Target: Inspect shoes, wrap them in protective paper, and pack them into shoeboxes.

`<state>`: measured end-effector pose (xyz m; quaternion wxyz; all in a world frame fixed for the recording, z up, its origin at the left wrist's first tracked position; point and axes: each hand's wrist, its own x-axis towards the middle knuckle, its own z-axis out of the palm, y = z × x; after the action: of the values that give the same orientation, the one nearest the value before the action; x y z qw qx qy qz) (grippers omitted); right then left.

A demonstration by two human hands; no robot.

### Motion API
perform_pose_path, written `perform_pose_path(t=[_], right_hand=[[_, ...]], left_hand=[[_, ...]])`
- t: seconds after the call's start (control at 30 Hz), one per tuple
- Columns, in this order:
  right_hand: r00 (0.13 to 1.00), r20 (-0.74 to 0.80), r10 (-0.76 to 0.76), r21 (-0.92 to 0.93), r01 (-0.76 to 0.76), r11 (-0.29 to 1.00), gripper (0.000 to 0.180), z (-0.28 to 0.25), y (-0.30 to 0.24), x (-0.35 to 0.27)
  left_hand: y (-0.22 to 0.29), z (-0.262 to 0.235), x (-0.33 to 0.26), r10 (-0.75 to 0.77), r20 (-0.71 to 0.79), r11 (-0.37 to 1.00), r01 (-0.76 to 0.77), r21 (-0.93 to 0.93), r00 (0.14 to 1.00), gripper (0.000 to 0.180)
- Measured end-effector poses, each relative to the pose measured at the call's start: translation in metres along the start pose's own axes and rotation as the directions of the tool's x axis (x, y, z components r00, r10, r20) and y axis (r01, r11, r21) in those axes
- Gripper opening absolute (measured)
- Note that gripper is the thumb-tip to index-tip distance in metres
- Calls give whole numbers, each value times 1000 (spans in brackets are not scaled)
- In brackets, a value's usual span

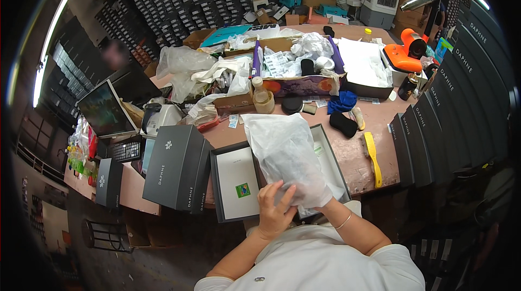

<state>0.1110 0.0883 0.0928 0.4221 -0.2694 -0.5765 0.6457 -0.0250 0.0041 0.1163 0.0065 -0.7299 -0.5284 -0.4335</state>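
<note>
A white, translucent cloth-like bag (285,152) is spread above a dark grey shoebox (337,166). My right hand (316,196) is inside the bag's near end up to the wrist, so its fingers are hidden by the material. Against the bag's near edge rests my left hand (274,212), its fingers stretched out and apart. To the left, the grey lid (216,185) lies with its white inside up, bearing a small green sticker (242,189). White paper (337,192) shows in the shoebox beneath the bag.
Closed grey shoeboxes stand at left (172,169) and in a tall stack at right (461,106). A yellow brush (372,158) and a black pad (343,125) lie right of the shoebox. Beyond are a purple carton (298,87), a bottle (262,97) and an orange heat gun (402,58).
</note>
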Motion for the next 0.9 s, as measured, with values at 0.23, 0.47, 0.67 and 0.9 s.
perform_pose_path(t=[0.23,0.47,0.67,0.9], right_hand=[[939,-9,344,444,-304,843,64,2,13,-3],[993,-114,-42,-321,3,947,50,14,0,6],[995,9,-103,-500,94,861,44,27,6,16],[957,285,-56,-628,231,743,38,51,11,11]], left_hand=[[33,6,-7,85,63,887,-46,-459,994,32],[14,-16,-35,-69,295,863,205,-462,953,27],[30,-13,-18,-109,272,867,225,-444,956,32],[-30,-1,-27,-686,584,-459,364,-810,434,66]])
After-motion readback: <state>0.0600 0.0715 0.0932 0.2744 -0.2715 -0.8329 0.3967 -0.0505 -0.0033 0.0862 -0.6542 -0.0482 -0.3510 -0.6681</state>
